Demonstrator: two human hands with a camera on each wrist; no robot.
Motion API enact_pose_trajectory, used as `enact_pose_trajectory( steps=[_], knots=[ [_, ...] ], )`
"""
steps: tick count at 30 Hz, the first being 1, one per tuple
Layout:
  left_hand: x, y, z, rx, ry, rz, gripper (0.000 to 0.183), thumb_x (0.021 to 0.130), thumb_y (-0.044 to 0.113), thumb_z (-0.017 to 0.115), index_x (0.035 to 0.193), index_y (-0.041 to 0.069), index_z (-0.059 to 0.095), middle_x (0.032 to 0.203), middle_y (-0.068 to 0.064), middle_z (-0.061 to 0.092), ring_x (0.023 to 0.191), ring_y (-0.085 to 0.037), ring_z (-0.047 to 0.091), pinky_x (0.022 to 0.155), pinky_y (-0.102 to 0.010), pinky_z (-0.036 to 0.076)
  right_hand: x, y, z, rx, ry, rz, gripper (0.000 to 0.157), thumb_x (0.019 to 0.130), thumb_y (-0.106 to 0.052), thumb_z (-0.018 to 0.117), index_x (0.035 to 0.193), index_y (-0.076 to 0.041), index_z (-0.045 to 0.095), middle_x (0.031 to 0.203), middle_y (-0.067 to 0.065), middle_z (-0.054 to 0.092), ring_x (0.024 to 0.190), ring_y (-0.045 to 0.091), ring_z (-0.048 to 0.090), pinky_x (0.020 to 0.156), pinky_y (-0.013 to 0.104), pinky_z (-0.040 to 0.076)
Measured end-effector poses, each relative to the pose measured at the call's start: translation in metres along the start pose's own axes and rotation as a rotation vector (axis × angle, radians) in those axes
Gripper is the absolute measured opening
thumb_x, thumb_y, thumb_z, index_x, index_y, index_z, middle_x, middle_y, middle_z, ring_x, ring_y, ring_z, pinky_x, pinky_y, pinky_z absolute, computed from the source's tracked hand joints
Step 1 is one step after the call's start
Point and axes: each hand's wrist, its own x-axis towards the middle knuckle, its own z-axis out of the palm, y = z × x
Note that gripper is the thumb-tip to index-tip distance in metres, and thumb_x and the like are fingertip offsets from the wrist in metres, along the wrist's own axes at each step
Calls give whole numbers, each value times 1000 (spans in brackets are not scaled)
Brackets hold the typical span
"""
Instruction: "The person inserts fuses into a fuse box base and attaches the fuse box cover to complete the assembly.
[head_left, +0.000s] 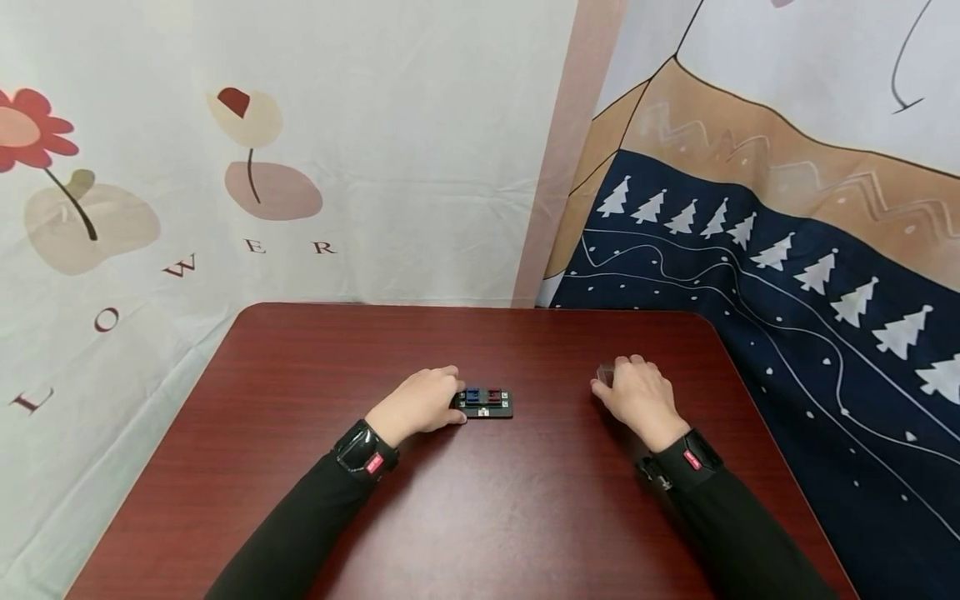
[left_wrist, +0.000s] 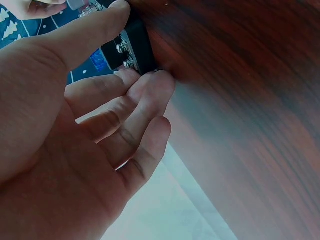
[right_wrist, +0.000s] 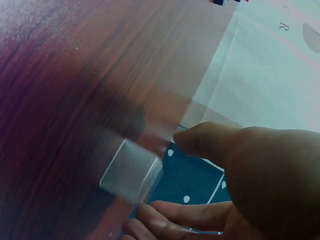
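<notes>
My left hand (head_left: 420,404) pinches the left end of a small black terminal module (head_left: 487,410) between thumb and fingers. On its top sit a blue part and a red part, with metal screw terminals (left_wrist: 126,55) at the end nearest that hand in the left wrist view. A small transparent plastic box (right_wrist: 131,172) stands on the table by my right hand (head_left: 641,396). In the right wrist view its lower edge is close to the fingertips, while the thumb is apart from it; whether the fingers touch it I cannot tell.
Both things are on a reddish-brown wooden table (head_left: 480,500) with rounded far corners. Behind it hangs a pale cloth (head_left: 420,167) printed with flowers and letters. A navy and tan cloth with white trees (head_left: 772,250) hangs along the right side.
</notes>
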Motion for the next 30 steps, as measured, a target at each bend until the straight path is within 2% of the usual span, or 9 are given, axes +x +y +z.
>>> enact_pose_trajectory(
  steps=[5,10,13,19,27,30],
  knots=[
    [0,-1,2,10,14,8,50,88,42,83,124,8,78,101,-3,60,86,-23,65,87,-45,58,1,1,0,2,-31,16,47,94,-38,72,105,7,69,94,23,65,80,40,62,71,62,56],
    [-1,-1,0,14,21,17,47,87,40,84,121,8,78,99,-2,60,86,-24,67,86,-45,59,1,3,2,15,-61,27,35,94,-36,72,88,-1,70,85,19,65,70,35,60,65,55,53],
    [-1,0,-1,7,15,17,48,88,40,84,122,7,78,100,-2,60,87,-24,67,87,-45,59,0,4,4,23,-72,32,34,94,-35,73,92,-1,70,87,19,66,71,35,60,65,53,52],
    [0,0,0,4,15,-4,53,88,41,84,127,6,77,103,-3,61,91,-26,68,89,-46,59,3,2,5,22,-16,-12,40,93,-32,74,110,4,69,93,19,67,74,35,61,66,54,54],
    [1,-1,1,9,13,4,52,88,42,83,126,7,77,100,-1,60,90,-25,68,88,-46,59,4,-10,5,24,67,-104,28,91,-28,77,97,-1,74,83,12,64,69,30,60,58,52,53],
    [1,0,0,11,16,12,50,88,42,83,123,7,78,99,-1,59,89,-24,67,87,-46,59,5,-14,8,20,109,-188,29,89,-27,79,100,-1,76,85,12,66,74,32,62,64,54,54]
  ],
)
